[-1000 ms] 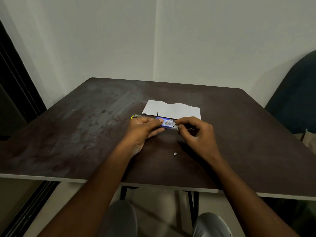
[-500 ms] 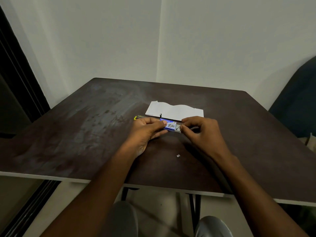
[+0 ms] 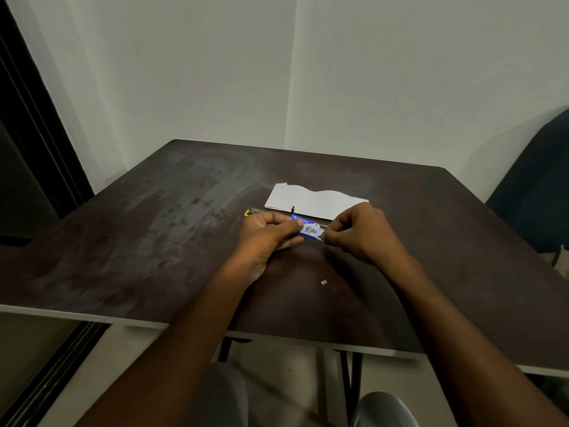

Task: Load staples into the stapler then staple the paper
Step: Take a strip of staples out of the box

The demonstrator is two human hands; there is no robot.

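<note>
Above the middle of the dark brown wooden table [image 3: 160, 241], the left hand [image 3: 267, 238] pinches the near end of a small blue-and-white cardboard staple box [image 3: 306, 228] between thumb and fingers, while the right hand [image 3: 358, 234] has thumb and forefinger pressed together on the box's open right end; what they grip there is too small to tell. Just behind the hands lies a white sheet of paper with a wavy far edge [image 3: 311, 200], and a slim stapler with a yellow tip [image 3: 251, 212] shows to its left, mostly hidden by the left hand. A tiny silvery scrap [image 3: 324, 282] lies apart on the table, between the forearms.
</note>
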